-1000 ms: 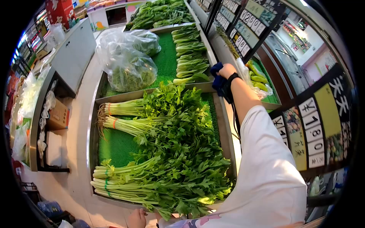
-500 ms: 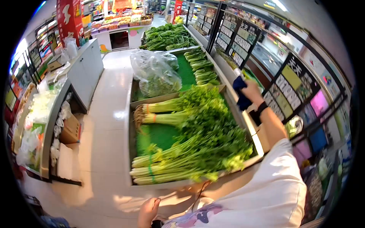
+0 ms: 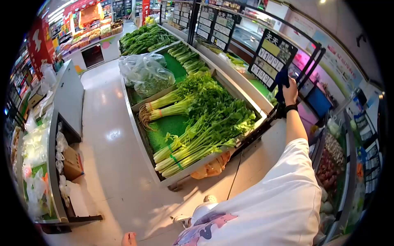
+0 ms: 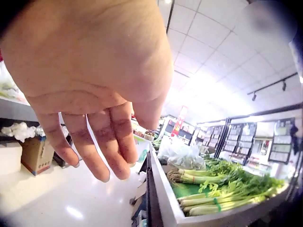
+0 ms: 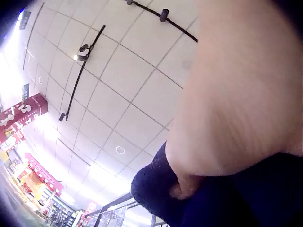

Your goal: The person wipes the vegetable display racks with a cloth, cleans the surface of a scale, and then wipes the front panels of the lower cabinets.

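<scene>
Right of the celery tray point(image 4: 164, 201), the right hand point(image 3: 290, 94) grips a dark blue cloth point(image 3: 281, 84) in curled fingers, bunched probably for security, while left of the tray the left hand point(image 4: 92, 78) hangs loosely extended, empty.

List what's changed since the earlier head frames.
Right hand moved toward the near end along the bin's right side, carrying the cloth. Head view pulled back. No new grasp or release visible. Unchanged: cloth in grip, celery in the bin, bag beyond it.
</scene>
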Demonstrator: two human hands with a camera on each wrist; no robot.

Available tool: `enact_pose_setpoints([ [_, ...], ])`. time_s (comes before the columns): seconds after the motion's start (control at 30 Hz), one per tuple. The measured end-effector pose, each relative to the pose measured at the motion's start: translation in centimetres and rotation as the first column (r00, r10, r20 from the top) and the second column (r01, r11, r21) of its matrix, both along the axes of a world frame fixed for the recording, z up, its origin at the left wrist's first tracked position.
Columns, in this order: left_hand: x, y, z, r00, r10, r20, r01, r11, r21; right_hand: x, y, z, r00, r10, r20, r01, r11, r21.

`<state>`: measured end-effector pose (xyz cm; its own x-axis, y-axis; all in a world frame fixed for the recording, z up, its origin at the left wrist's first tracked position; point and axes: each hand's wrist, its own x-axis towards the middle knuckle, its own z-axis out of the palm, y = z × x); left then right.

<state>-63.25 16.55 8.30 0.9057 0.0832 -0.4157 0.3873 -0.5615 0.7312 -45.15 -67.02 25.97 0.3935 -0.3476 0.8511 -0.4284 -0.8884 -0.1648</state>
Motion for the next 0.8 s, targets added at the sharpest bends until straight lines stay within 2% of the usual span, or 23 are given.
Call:
enact_pose_setpoints([
  [0.1, 1.4, -0.5, -1.9, 1.0, 0.02, 0.0, -0.02, 0.998, 0.052, -0.9, -1.4, -2.4, 0.992, 0.03, 0.12, -0.025, 0.999, -0.045],
  [0.2, 4.0, -1.3, -9.4, 0.976, -0.04, 0.213, 0.061, 0.994, -0.091, -1.6, -2.3, -2.0, 0.993, 0.057, 0.101, -0.048, 0.994, -0.097],
  [0.3, 6.6, -9.1, -6.7, 0.961, -0.155, 0.229, 0.186, 0.975, -0.119, -1.7, -5.0, -1.1, 0.987, 0.138, 0.084, -0.122, 0.977, -0.172],
  [0.37, 8.0, -13.4, -6.5, 0.952, -0.176, 0.249, 0.207, 0.973, -0.102, -2.0, -6.3, 0.3, 0.983, 0.184, 0.01, -0.177, 0.955, -0.24],
  [0.47, 9.5, -20.0, -6.4, 0.946, -0.183, 0.267, 0.209, 0.975, -0.075, -3.0, -8.1, 1.5, 0.975, 0.137, -0.176, -0.191, 0.92, -0.343],
  [0.5, 9.6, -21.4, -6.1, 0.945, -0.192, 0.265, 0.214, 0.975, -0.056, -3.6, -8.8, 1.7, 0.964, 0.185, -0.191, -0.246, 0.894, -0.374],
  [0.57, 9.9, -24.3, -5.7, 0.953, -0.216, 0.212, 0.239, 0.967, -0.088, -5.6, -9.3, 1.6, 0.967, 0.165, -0.196, -0.222, 0.922, -0.316],
  [0.6, 10.6, -25.8, -5.8, 0.955, -0.221, 0.199, 0.246, 0.963, -0.111, -6.7, -9.9, 1.5, 0.963, 0.223, -0.15, -0.263, 0.9, -0.347],
  [0.63, 11.4, -26.8, -6.0, 0.944, -0.258, 0.203, 0.281, 0.955, -0.092, -8.1, -9.6, 1.5, 0.973, 0.191, -0.128, -0.222, 0.925, -0.307],
  [0.67, 11.9, -27.3, -6.3, 0.936, -0.29, 0.198, 0.309, 0.948, -0.073, -9.5, -9.9, 1.5, 0.971, 0.225, -0.079, -0.238, 0.929, -0.283],
  [0.7, 12.2, -27.9, -6.1, 0.93, -0.318, 0.185, 0.332, 0.942, -0.051, -11.1, -9.2, 1.9, 0.983, 0.171, -0.064, -0.182, 0.953, -0.241],
  [0.73, 12.6, -28.2, -6.0, 0.924, -0.333, 0.187, 0.347, 0.936, -0.05, -12.5, -9.4, 1.9, 0.987, 0.155, -0.028, -0.158, 0.974, -0.165],
  [0.77, 13.1, -28.6, -5.4, 0.923, -0.34, 0.183, 0.353, 0.935, -0.042, -14.1, -9.0, 1.2, 0.999, 0.027, 0.033, -0.023, 0.994, -0.108],
  [0.8, 13.4, -28.8, -4.8, 0.919, -0.339, 0.199, 0.354, 0.934, -0.045, -14.8, -7.4, 1.0, 0.985, 0.092, 0.145, -0.119, 0.974, 0.192],
])
